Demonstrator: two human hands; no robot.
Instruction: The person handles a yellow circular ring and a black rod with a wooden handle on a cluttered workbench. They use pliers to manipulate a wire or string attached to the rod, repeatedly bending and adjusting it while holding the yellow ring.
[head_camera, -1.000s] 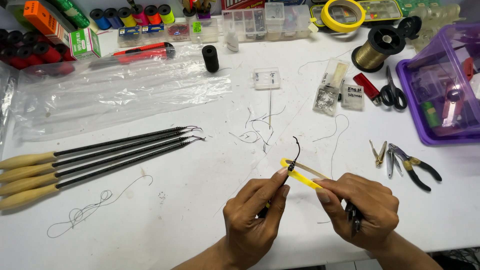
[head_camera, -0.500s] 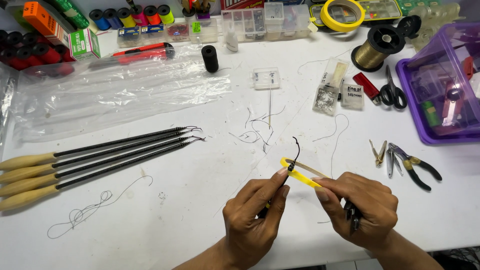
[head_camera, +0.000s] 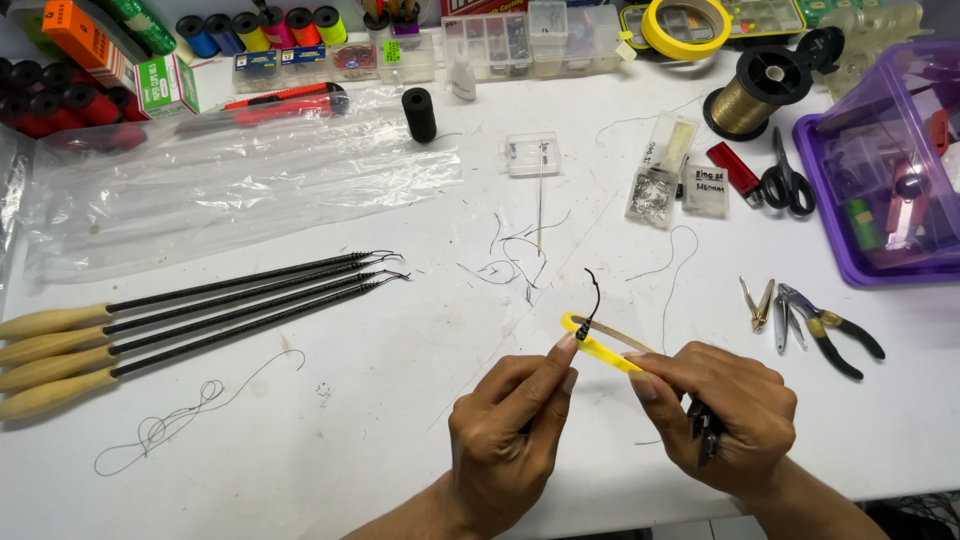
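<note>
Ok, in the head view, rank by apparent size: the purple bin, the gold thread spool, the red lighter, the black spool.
1. purple bin, cut off by the frame edge
2. gold thread spool
3. black spool and red lighter look about alike; I would not rank them.

A bright yellow band (head_camera: 598, 347) is pinched between the left hand (head_camera: 510, 435) and right hand (head_camera: 722, 410), and a black hook (head_camera: 592, 298) is seen above it. The four rods (head_camera: 190, 315) are coloured black with pale wooden handles. The table (head_camera: 400, 400) is white. The plastic box (head_camera: 880, 160) is tinted purple. A gold thread spool (head_camera: 752, 92) and a yellow tape roll (head_camera: 686, 26) are seen behind. The lighter (head_camera: 735, 168) is red, and the scissors (head_camera: 787, 180) appear black. The pliers (head_camera: 830, 328) are gripped in black, perhaps edged yellow.
</note>
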